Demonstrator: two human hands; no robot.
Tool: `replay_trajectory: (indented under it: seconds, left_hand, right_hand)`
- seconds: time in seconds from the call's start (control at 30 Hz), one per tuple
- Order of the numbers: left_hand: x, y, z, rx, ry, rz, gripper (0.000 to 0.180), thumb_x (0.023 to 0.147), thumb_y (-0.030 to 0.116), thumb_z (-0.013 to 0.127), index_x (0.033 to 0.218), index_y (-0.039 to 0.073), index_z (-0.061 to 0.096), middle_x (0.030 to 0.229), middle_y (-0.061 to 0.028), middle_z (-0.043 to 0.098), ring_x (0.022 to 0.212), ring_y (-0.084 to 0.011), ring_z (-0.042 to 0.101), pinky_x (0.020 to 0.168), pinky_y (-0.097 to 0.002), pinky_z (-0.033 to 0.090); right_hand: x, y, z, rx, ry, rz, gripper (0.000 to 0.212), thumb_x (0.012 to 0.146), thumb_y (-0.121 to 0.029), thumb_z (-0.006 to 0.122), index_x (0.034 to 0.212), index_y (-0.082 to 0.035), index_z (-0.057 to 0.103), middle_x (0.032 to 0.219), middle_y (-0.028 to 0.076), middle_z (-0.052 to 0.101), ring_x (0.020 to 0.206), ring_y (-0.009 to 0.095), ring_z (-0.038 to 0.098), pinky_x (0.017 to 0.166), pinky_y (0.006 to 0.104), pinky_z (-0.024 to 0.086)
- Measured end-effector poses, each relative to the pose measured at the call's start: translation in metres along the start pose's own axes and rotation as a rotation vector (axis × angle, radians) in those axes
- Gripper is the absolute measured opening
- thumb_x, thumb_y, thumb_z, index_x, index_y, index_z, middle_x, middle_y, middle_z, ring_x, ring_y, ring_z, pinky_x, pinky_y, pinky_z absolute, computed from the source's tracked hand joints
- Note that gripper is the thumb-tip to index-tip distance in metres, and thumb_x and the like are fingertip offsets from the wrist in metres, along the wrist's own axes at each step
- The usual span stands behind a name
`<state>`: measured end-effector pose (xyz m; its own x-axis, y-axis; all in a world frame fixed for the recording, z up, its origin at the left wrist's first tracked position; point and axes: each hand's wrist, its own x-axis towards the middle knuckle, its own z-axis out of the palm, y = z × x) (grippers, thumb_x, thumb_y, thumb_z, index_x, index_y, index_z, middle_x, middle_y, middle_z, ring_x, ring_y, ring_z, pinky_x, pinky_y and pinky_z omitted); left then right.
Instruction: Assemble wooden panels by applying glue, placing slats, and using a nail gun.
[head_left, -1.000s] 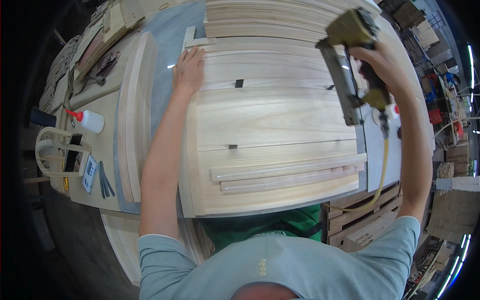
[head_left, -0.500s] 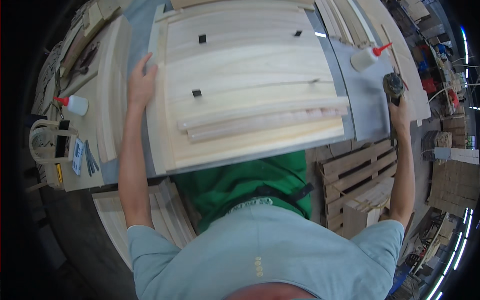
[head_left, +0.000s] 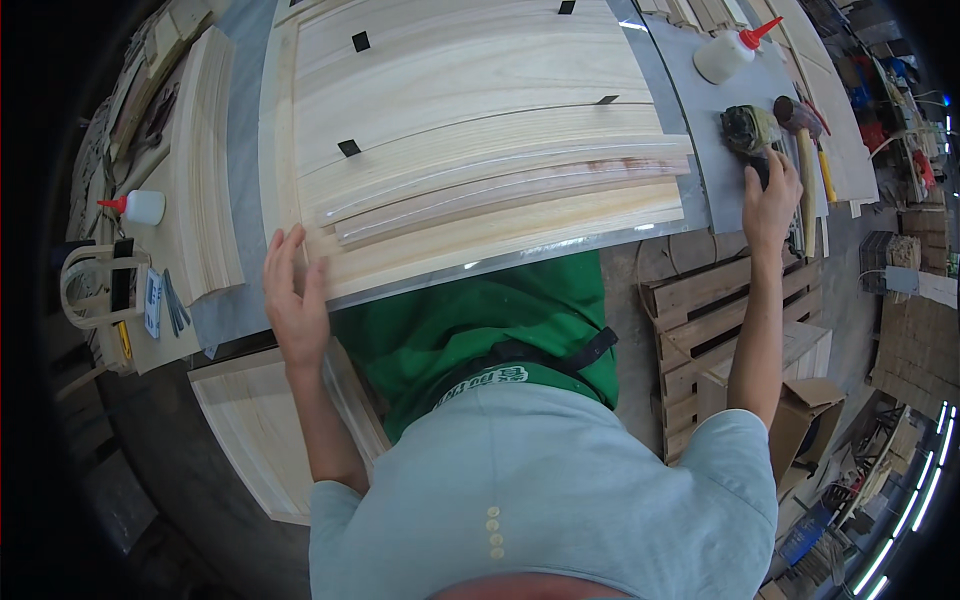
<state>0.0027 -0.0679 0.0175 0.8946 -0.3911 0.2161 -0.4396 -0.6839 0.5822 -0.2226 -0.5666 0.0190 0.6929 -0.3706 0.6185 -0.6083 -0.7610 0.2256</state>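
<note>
A pale wooden panel (head_left: 470, 75) with a frame strip along its left edge lies in front of me. Two narrow wood strips (head_left: 520, 190) rest across its near part, each with a shiny whitish line along its top. My left hand (head_left: 298, 305) is at the panel's near left corner, fingers apart and fingertips on the wood. At the right, my right hand (head_left: 770, 203) is closed around the black handle of a dark and yellowish nail gun (head_left: 750, 130). The tool is over the grey tabletop, apart from the panel; its underside is hidden.
A mallet (head_left: 808, 170) lies right of the nail gun. White bottles with red nozzles stand at right (head_left: 725, 57) and left (head_left: 146, 207). Stacked boards (head_left: 205, 170) line the left side. A pallet (head_left: 735, 300) and a cardboard box (head_left: 808, 420) are on the floor at right.
My left hand has come down the panel's left edge to its near corner. My right hand has brought the nail gun inward, to the left. The mallet now shows more plainly.
</note>
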Motion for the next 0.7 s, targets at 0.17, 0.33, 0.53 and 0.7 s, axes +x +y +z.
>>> replay_trajectory:
  seconds: [0.17, 0.33, 0.53, 0.7]
  left_hand:
    - [-0.014, 0.015, 0.019, 0.03, 0.047, 0.014, 0.038, 0.089, 0.009, 0.058, 0.126, 0.003, 0.055, 0.123, -0.0142, 0.058, 0.131, -0.0311, 0.04, 0.108, -0.04, 0.03]
    - [-0.017, 0.015, 0.022, 0.052, 0.09, 0.012, 0.037, 0.087, 0.007, 0.059, 0.124, 0.003, 0.056, 0.118, -0.0145, 0.059, 0.126, -0.0323, 0.044, 0.106, -0.0411, 0.031]
    - [-0.014, 0.02, 0.024, -0.014, 0.123, 0.07, 0.041, 0.08, 0.002, 0.062, 0.12, 0.003, 0.057, 0.111, -0.0141, 0.061, 0.117, -0.0327, 0.05, 0.102, -0.041, 0.035]
    - [-0.017, 0.014, 0.001, -0.073, 0.13, 0.015, 0.04, 0.076, -0.001, 0.064, 0.116, 0.003, 0.059, 0.108, -0.0131, 0.061, 0.112, -0.031, 0.052, 0.096, -0.0398, 0.04]
  right_hand:
    - [-0.02, -0.047, -0.02, 0.716, -0.34, 0.353, 0.034, 0.087, -0.011, 0.061, 0.119, 0.0, 0.059, 0.108, 0.017, 0.063, 0.097, 0.027, 0.061, 0.085, 0.0342, 0.048]
    - [-0.029, -0.067, -0.012, 0.948, -0.414, 0.433, 0.029, 0.09, -0.008, 0.058, 0.117, 0.001, 0.06, 0.106, 0.012, 0.065, 0.097, 0.019, 0.061, 0.087, 0.0288, 0.046]
    - [-0.03, -0.059, -0.004, 1.1, -0.402, 0.488, 0.026, 0.092, -0.005, 0.057, 0.116, 0.001, 0.061, 0.101, 0.004, 0.063, 0.091, 0.011, 0.056, 0.083, 0.0223, 0.044]
    - [-0.018, -0.05, -0.022, 1.196, -0.446, 0.461, 0.023, 0.093, -0.009, 0.059, 0.113, 0.001, 0.063, 0.094, 0.001, 0.061, 0.082, 0.007, 0.052, 0.074, 0.0194, 0.043]
